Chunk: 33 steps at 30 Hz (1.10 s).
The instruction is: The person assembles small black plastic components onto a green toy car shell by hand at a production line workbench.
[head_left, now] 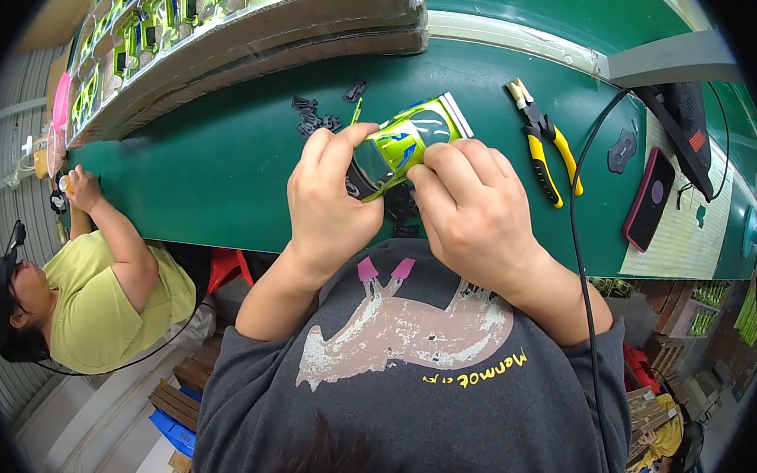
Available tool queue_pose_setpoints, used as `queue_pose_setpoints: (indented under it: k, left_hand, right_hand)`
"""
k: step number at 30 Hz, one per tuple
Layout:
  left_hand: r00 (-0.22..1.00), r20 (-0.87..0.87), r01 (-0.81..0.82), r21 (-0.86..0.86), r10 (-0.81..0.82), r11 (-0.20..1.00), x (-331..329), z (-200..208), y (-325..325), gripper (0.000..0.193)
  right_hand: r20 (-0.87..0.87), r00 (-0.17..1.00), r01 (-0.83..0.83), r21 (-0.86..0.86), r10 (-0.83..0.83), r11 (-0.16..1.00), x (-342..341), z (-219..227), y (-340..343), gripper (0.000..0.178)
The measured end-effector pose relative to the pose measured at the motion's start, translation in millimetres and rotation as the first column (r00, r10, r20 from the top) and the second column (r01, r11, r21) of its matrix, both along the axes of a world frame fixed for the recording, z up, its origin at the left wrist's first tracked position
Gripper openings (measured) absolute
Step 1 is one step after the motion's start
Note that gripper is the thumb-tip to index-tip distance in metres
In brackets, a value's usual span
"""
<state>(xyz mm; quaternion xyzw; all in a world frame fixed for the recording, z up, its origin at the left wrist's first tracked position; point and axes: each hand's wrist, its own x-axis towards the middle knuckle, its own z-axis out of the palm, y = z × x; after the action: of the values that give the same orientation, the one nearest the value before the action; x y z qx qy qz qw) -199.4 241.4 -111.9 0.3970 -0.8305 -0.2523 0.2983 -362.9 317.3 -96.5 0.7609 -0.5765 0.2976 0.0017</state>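
A bright green toy car body (401, 142) with blue marks and clear windows is held up over the near part of the green bench. My left hand (333, 199) grips its left end, thumb and fingers closed around the edge. With fingers bent, my right hand (472, 194) pinches the car body's near right side; the fingertips are partly hidden behind the knuckles. Beyond my left hand lies a small pile of black plastic parts (314, 120), with one more black part (355, 90) apart from it. More dark parts (402, 208) show between my wrists.
Yellow-and-black pliers (544, 147) lie right of my hands. A black cable (580, 223) runs past them. Farther right are a flat black piece (622, 153), a phone (650, 199) and paper (699, 230). Cardboard trays (260, 47) of green car bodies stand far left. A co-worker (115, 298) sits left.
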Motion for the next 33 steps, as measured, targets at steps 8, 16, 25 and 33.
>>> queue_pose_setpoints:
  k: [8, 16, 25, 33]
  left_hand:
    - [0.999, 0.02, -0.026, 0.003, 0.026, 1.0, -3.0, -6.7, -5.0, 0.053]
    - [0.98, -0.063, -0.195, -0.125, 0.188, 0.973, 13.6, -3.8, -16.2, 0.052]
    - [0.965, -0.148, -0.223, -0.015, 0.218, 0.975, 23.7, -3.5, -15.0, 0.051]
    - [0.95, -0.188, -0.233, 0.096, 0.248, 0.968, 30.0, -16.5, -15.5, 0.049]
  right_hand:
    - [0.024, 0.995, 0.093, 0.035, -0.094, 0.995, 9.2, -1.5, 3.6, 0.015]
    - [0.349, 0.931, 0.033, 0.2, -0.103, 0.979, -12.5, -2.0, 2.9, 0.023]
    - [0.072, 0.997, -0.069, 0.538, 0.036, 0.84, -6.7, -50.9, -8.5, 0.015]
    - [0.896, 0.161, -0.314, 0.443, -0.413, 0.84, -25.5, -51.1, -5.4, 0.023]
